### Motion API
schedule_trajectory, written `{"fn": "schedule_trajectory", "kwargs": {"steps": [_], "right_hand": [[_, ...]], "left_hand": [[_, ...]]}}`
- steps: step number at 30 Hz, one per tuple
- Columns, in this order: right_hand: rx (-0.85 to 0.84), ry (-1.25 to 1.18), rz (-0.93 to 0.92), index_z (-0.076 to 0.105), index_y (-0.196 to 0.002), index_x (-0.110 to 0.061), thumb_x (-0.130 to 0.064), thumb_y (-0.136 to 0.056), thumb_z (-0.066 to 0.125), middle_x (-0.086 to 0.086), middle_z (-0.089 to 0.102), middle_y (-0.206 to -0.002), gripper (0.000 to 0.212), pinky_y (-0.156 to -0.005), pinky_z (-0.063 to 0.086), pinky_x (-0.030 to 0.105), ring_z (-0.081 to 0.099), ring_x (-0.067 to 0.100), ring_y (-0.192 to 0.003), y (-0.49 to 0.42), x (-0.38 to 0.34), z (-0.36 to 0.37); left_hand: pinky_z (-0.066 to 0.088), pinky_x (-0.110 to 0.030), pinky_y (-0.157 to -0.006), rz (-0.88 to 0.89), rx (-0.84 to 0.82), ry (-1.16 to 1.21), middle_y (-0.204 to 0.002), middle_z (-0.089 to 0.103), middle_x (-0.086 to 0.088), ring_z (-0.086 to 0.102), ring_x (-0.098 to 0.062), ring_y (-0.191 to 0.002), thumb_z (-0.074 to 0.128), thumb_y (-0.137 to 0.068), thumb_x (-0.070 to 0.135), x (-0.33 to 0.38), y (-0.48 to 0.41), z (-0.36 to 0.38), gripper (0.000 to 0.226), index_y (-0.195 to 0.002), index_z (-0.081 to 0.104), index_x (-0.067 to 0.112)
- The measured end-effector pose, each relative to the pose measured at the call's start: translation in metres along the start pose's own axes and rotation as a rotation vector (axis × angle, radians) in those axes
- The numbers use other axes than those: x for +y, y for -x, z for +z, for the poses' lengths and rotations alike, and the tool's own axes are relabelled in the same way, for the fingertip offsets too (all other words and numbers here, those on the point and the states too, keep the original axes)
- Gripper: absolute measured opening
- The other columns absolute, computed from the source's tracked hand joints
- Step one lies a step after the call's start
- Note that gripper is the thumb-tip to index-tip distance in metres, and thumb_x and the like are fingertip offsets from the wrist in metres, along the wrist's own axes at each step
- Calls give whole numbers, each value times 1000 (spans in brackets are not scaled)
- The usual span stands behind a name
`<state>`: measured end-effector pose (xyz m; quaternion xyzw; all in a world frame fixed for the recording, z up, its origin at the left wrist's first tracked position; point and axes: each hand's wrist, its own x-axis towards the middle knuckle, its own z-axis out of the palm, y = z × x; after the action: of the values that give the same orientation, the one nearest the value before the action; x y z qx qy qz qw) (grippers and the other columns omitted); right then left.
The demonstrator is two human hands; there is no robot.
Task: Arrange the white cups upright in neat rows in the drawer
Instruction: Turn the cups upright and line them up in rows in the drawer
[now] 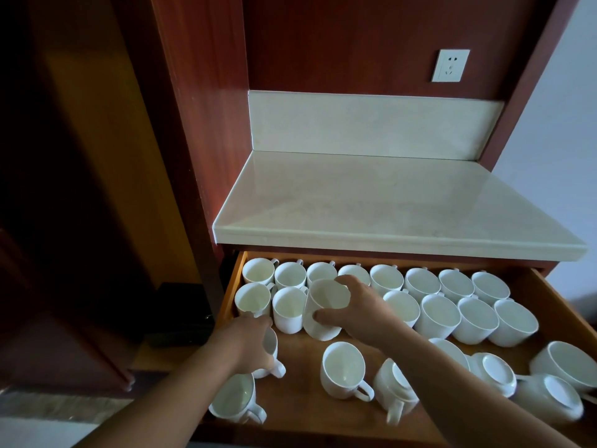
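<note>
Held cup [324, 310]: white, clamped in the right hand [361, 310], thumb on its near wall and fingers over the far rim; it sits tilted in the second row, just beside the second cup [288, 308] from the drawer's left edge.
Left-hand cup [270, 354]: white, gripped by the left hand [248, 344] near the drawer's left edge, handle pointing to the front; the hand covers most of it, so its tilt is unclear.
Back row [386, 278]: eight upright cups along the drawer's far edge, handles toward the back.
Second row [439, 313]: upright cups just in front of the back row, touching or nearly touching one another.
Loose upright cups: one [343, 368] in the middle front, one [234, 397] at the front left corner.
Overturned cups: several lie base-up near the front right, such as one [395, 384] beside the middle cup and another [496, 373] further right.
Drawer [549, 295]: wooden, pulled open below the pale surface [371, 202].
Outlet [450, 65]: white, on the red-brown back panel above the surface.
</note>
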<state>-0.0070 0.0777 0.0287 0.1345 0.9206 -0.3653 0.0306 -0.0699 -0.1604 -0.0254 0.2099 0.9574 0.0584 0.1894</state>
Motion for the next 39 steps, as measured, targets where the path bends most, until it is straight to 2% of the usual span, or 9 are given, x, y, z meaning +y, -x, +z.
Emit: {"fn": "schedule_trajectory", "kwargs": {"steps": [4, 10, 12, 14, 17, 24, 30, 34, 39], "right_hand": [[-84, 25, -36, 41, -145, -35, -59, -68, 84, -10, 55, -122, 92, -79, 51, 30, 58, 13, -103, 3, -1, 10], [-149, 50, -110, 42, -139, -37, -57, -64, 84, -12, 51, -129, 89, -80, 45, 27, 53, 11, -106, 8, 0, 31], [-161, 73, -124, 39, -140, -39, -59, -62, 82, -12, 49, -129, 91, -81, 48, 28, 54, 12, -107, 10, 0, 37], [-168, 99, -128, 35, -142, -39, -58, -65, 82, -11, 48, -129, 92, -80, 47, 28, 53, 13, -107, 12, 0, 43], [-182, 146, -143, 33, -145, -36, -58, -68, 82, -9, 48, -133, 94, -83, 45, 28, 51, 14, -110, 14, 0, 51], [-229, 194, -157, 30, -148, -32, -52, -73, 80, -3, 46, -137, 92, -90, 43, 28, 49, 18, -121, 16, 1, 66], [-230, 275, -146, 31, -145, -31, -54, -71, 78, -1, 45, -136, 91, -98, 44, 33, 46, 21, -129, 14, -2, 80], [-191, 334, -153, 34, -143, -28, -54, -73, 77, 1, 46, -136, 86, -93, 39, 30, 45, 23, -130, 13, 1, 94], [-153, 415, -152, 36, -139, -29, -61, -75, 71, 0, 51, -132, 80, -103, 37, 40, 53, 24, -125, 10, 1, 99]], "left_hand": [[55, -33, -76, -57, 77, -22, -102, 61, 7, 61, -14, -86, 69, -64, 80, 3, -1, 3, 65, -103, 58, 29], [51, -34, -77, 4, 227, -336, -99, 55, 0, 56, -20, -90, 41, -89, 81, 3, -4, 18, 58, -87, 72, 31], [50, -36, -80, 11, 266, -307, -103, 55, -1, 56, -22, -97, 43, -85, 82, -1, -3, 20, 60, -93, 68, 28], [50, -35, -83, 32, 245, -190, -111, 53, 1, 56, -22, -106, 48, -76, 83, -7, 1, 20, 68, -112, 60, 27], [48, -31, -84, 97, 209, -95, -122, 51, 4, 54, -20, -113, 61, -78, 70, -14, 7, 16, 66, -129, 49, 30], [52, -35, -81, 17, 280, -102, -110, 50, 1, 56, -22, -104, 62, -81, 61, -12, 7, 21, 45, -109, 54, 26], [48, -32, -91, -18, 376, -157, -119, 54, -4, 52, -22, -110, 47, -94, 56, -8, 4, 25, 46, -117, 55, 17], [50, -28, -88, 0, 418, -96, -120, 51, -1, 53, -18, -109, 53, -95, 58, -11, 7, 26, 45, -119, 51, 19], [48, -29, -89, 99, 339, 4, -121, 48, 3, 50, -17, -113, 64, -90, 44, -19, 13, 24, 37, -115, 45, 24]]}}
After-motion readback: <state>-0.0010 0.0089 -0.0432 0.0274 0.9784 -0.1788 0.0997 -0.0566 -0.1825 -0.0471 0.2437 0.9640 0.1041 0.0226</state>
